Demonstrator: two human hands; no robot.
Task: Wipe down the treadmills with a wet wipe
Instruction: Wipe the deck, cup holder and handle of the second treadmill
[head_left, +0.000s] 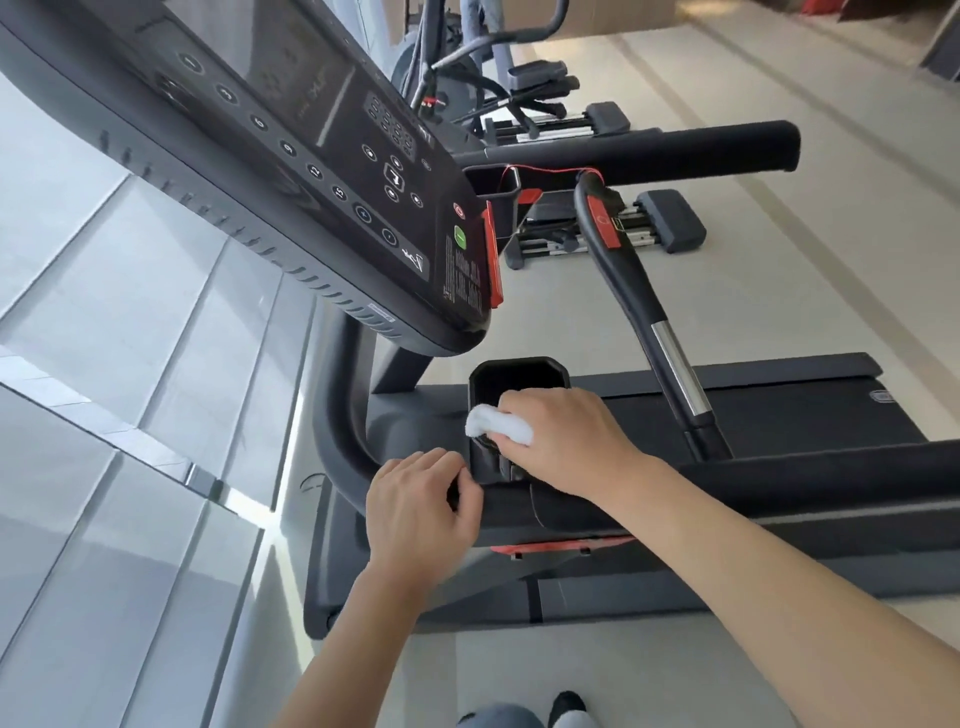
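Observation:
A black treadmill fills the view, its console slanting across the upper left with round buttons, a green button and red trim. Below the console is a black cup holder. My right hand is shut on a bunched white wet wipe and presses it against the holder's near rim. My left hand grips the black side handrail just left of the holder, fingers curled around it. The belt stretches off to the right.
A black inner handle with a chrome section angles down from the console. A second padded handrail runs at the far side. Other gym machines stand behind. Glass window panels fill the left. My shoes show at the bottom.

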